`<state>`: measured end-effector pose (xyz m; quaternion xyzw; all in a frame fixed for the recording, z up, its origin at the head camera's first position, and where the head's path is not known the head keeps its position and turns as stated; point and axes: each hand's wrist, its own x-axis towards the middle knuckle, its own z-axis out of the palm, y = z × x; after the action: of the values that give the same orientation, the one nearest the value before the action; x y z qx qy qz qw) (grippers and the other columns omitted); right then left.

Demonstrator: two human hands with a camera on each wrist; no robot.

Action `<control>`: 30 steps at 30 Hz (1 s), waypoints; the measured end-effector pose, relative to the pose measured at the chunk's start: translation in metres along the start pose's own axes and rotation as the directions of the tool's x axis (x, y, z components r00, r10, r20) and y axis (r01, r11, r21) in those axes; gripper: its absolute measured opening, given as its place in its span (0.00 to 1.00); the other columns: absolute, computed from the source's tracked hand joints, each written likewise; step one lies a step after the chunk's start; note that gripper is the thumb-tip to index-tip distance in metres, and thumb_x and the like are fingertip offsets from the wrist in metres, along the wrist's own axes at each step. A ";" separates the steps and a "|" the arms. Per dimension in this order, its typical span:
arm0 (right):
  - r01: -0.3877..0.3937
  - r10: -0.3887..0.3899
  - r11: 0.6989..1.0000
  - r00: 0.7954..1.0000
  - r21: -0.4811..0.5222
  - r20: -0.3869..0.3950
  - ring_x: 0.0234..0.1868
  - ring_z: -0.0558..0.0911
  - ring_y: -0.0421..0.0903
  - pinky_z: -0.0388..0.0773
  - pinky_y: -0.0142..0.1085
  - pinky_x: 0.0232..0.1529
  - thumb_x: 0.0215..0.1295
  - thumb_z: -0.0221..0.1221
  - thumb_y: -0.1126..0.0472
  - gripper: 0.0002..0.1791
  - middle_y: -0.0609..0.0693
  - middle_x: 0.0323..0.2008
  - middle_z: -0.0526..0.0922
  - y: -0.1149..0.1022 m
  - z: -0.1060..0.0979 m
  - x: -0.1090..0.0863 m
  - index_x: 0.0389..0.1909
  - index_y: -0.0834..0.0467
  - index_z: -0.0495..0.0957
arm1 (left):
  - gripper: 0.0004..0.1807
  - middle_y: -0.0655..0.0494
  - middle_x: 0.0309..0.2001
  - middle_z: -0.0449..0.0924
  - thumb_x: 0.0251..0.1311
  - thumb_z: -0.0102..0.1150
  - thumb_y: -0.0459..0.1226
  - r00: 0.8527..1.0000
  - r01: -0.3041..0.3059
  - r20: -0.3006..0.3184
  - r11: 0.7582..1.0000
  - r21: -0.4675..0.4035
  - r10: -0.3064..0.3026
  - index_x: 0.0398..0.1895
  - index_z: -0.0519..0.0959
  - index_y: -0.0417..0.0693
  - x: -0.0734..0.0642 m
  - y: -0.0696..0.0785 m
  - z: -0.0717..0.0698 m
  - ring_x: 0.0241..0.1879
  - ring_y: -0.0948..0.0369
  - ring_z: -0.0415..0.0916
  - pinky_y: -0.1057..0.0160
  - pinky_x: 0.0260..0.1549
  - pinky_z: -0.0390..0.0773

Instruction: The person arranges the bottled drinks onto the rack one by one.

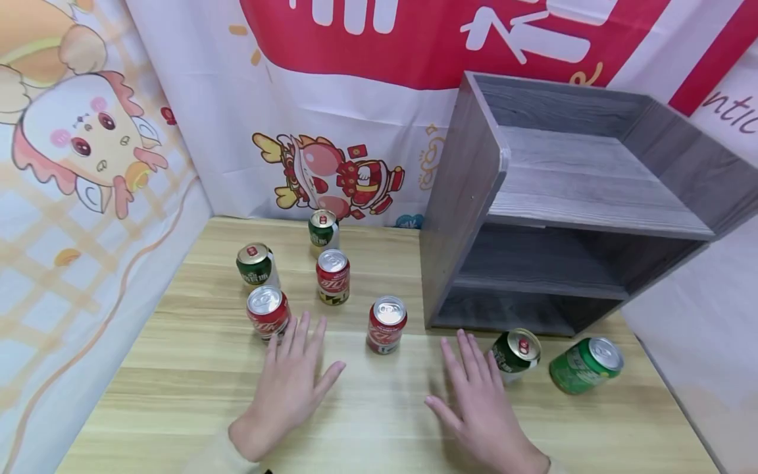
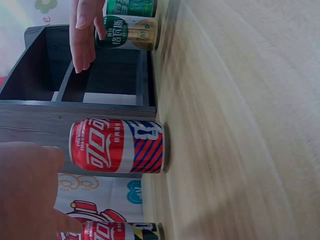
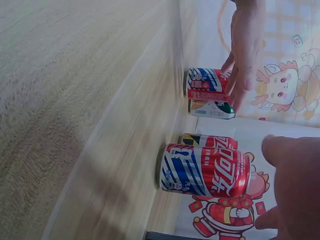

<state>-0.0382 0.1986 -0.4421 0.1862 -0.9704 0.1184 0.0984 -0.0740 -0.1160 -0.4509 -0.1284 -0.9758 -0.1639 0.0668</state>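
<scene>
My left hand [image 1: 289, 383] hovers with straight, spread fingers above the table, fingertips close to a red cola can [image 1: 268, 312]; whether they touch it I cannot tell. Over the table on the other side, my right hand [image 1: 482, 407] is spread too, holding nothing, just left of a dark green drink can [image 1: 516, 353]. Between the hands and a little farther back stands another red cola can [image 1: 387, 324], upright, also seen in the left wrist view [image 2: 119, 146]. A bright green soda can [image 1: 586, 365] stands at the right.
Farther back are a third red cola can [image 1: 333, 276] and two dark green cans, one at the left [image 1: 257, 264] and one by the cloth [image 1: 323, 232]. A grey wooden shelf unit [image 1: 462, 197] stands at the back right. Printed cloth [image 1: 225, 131] hangs behind the wooden table [image 1: 177, 395].
</scene>
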 end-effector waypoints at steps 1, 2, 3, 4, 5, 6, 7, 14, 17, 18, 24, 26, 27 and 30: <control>0.011 -0.011 1.000 1.000 0.004 -0.022 0.77 0.56 0.65 0.55 0.68 0.69 0.66 0.62 0.39 0.50 0.65 0.79 0.50 0.000 -0.001 0.000 0.80 0.59 0.52 | 0.43 0.34 0.77 0.51 0.70 0.54 0.59 1.000 -0.002 -0.003 1.000 -0.008 0.002 0.77 0.61 0.40 0.000 0.000 -0.002 0.75 0.35 0.51 0.30 0.69 0.52; 0.022 -0.021 1.000 0.999 0.012 -0.044 0.76 0.58 0.65 0.57 0.68 0.69 0.66 0.63 0.40 0.50 0.66 0.78 0.51 0.000 -0.003 0.001 0.80 0.59 0.53 | 0.43 0.34 0.77 0.52 0.70 0.54 0.59 1.000 -0.006 -0.007 1.000 -0.019 0.006 0.77 0.61 0.40 0.001 0.001 -0.004 0.75 0.35 0.52 0.31 0.69 0.54; 0.032 -0.030 0.999 0.997 0.026 -0.067 0.75 0.59 0.65 0.58 0.67 0.68 0.65 0.64 0.42 0.50 0.66 0.78 0.53 0.000 -0.004 0.001 0.79 0.60 0.53 | 0.43 0.34 0.77 0.52 0.70 0.55 0.59 1.000 -0.011 -0.013 1.000 -0.029 0.010 0.77 0.61 0.39 0.002 0.001 -0.006 0.74 0.35 0.54 0.32 0.69 0.56; 0.040 -0.036 0.998 0.995 0.046 -0.090 0.74 0.61 0.65 0.60 0.66 0.68 0.64 0.66 0.44 0.50 0.66 0.77 0.55 0.000 -0.006 0.001 0.79 0.61 0.54 | 0.43 0.34 0.77 0.53 0.70 0.55 0.59 1.000 -0.014 -0.017 0.999 -0.043 0.013 0.77 0.61 0.39 0.002 0.002 -0.009 0.74 0.35 0.55 0.33 0.68 0.58; 0.049 -0.042 0.997 0.993 0.065 -0.113 0.74 0.62 0.65 0.61 0.65 0.68 0.63 0.67 0.46 0.50 0.66 0.76 0.56 0.000 -0.007 0.001 0.79 0.61 0.55 | 0.43 0.34 0.77 0.54 0.70 0.55 0.58 1.000 -0.018 -0.022 0.998 -0.059 0.017 0.77 0.61 0.39 0.003 0.002 -0.013 0.73 0.35 0.57 0.33 0.68 0.60; 0.057 -0.045 0.995 0.990 0.082 -0.134 0.73 0.64 0.64 0.63 0.64 0.67 0.63 0.67 0.47 0.49 0.65 0.76 0.58 0.000 -0.009 0.001 0.78 0.61 0.56 | 0.43 0.34 0.76 0.55 0.70 0.56 0.57 0.999 -0.021 -0.027 0.996 -0.081 0.019 0.77 0.61 0.38 0.005 0.003 -0.016 0.72 0.36 0.59 0.33 0.67 0.61; 0.062 -0.046 0.993 0.987 0.103 -0.152 0.72 0.65 0.64 0.64 0.63 0.67 0.62 0.68 0.48 0.48 0.64 0.75 0.60 0.001 -0.011 0.001 0.78 0.61 0.57 | 0.42 0.35 0.76 0.56 0.70 0.57 0.57 0.999 -0.026 -0.034 0.994 -0.104 0.022 0.76 0.61 0.38 0.006 0.003 -0.020 0.72 0.36 0.60 0.34 0.66 0.63; 0.082 -0.013 0.966 0.962 0.246 -0.271 0.68 0.70 0.58 0.59 0.37 0.72 0.60 0.70 0.61 0.40 0.59 0.71 0.69 0.007 -0.028 0.000 0.73 0.62 0.66 | 0.38 0.42 0.75 0.61 0.72 0.57 0.53 0.994 -0.065 -0.098 0.951 -0.303 0.036 0.76 0.62 0.43 0.023 0.009 -0.046 0.71 0.42 0.65 0.39 0.65 0.68; 0.106 -0.005 0.952 0.943 0.287 -0.332 0.66 0.72 0.59 0.51 0.25 0.72 0.60 0.69 0.64 0.37 0.59 0.68 0.72 0.013 -0.035 -0.001 0.70 0.63 0.68 | 0.38 0.46 0.76 0.60 0.72 0.56 0.53 0.991 -0.087 -0.123 0.927 -0.365 0.044 0.78 0.60 0.46 0.030 0.013 -0.056 0.72 0.46 0.64 0.42 0.66 0.68; 0.110 0.003 0.947 0.937 0.301 -0.350 0.65 0.72 0.60 0.51 0.24 0.72 0.59 0.69 0.65 0.36 0.59 0.67 0.73 0.016 -0.038 -0.001 0.69 0.63 0.69 | 0.38 0.46 0.76 0.60 0.73 0.55 0.54 0.991 -0.092 -0.127 0.921 -0.378 0.047 0.78 0.59 0.47 0.033 0.015 -0.060 0.72 0.47 0.64 0.43 0.66 0.68; 0.058 0.093 0.941 0.902 0.332 -0.421 0.61 0.74 0.52 0.58 0.22 0.67 0.56 0.70 0.71 0.34 0.63 0.63 0.77 0.033 -0.054 -0.003 0.65 0.65 0.73 | 0.38 0.49 0.77 0.59 0.73 0.52 0.56 0.990 -0.111 -0.130 0.886 -0.450 0.058 0.79 0.58 0.49 0.051 0.031 -0.075 0.74 0.51 0.61 0.45 0.69 0.65; 0.035 0.122 0.940 0.895 0.339 -0.430 0.61 0.73 0.45 0.59 0.20 0.64 0.56 0.69 0.72 0.34 0.64 0.62 0.77 0.038 -0.058 -0.005 0.66 0.66 0.72 | 0.38 0.51 0.76 0.60 0.73 0.52 0.57 0.989 -0.123 -0.131 0.875 -0.468 0.069 0.78 0.59 0.49 0.057 0.036 -0.078 0.72 0.52 0.63 0.46 0.68 0.66; 0.025 0.135 0.938 0.891 0.345 -0.433 0.61 0.72 0.42 0.60 0.20 0.63 0.56 0.69 0.73 0.34 0.64 0.62 0.77 0.040 -0.060 -0.006 0.66 0.66 0.72 | 0.38 0.51 0.76 0.60 0.73 0.52 0.57 0.988 -0.132 -0.133 0.871 -0.474 0.078 0.78 0.60 0.49 0.060 0.039 -0.079 0.72 0.53 0.64 0.46 0.68 0.67; 0.006 0.169 0.931 0.879 0.364 -0.446 0.62 0.70 0.34 0.60 0.20 0.62 0.57 0.67 0.74 0.34 0.65 0.61 0.77 0.044 -0.064 -0.009 0.66 0.67 0.71 | 0.37 0.51 0.75 0.62 0.72 0.55 0.55 0.982 -0.166 -0.158 0.878 -0.448 0.105 0.76 0.62 0.47 0.067 0.043 -0.084 0.70 0.52 0.67 0.47 0.65 0.71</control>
<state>-0.0371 0.2582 -0.3918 0.1247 -0.8869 0.3370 0.2903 -0.1194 -0.0899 -0.3481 -0.1979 -0.8914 -0.3929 0.1087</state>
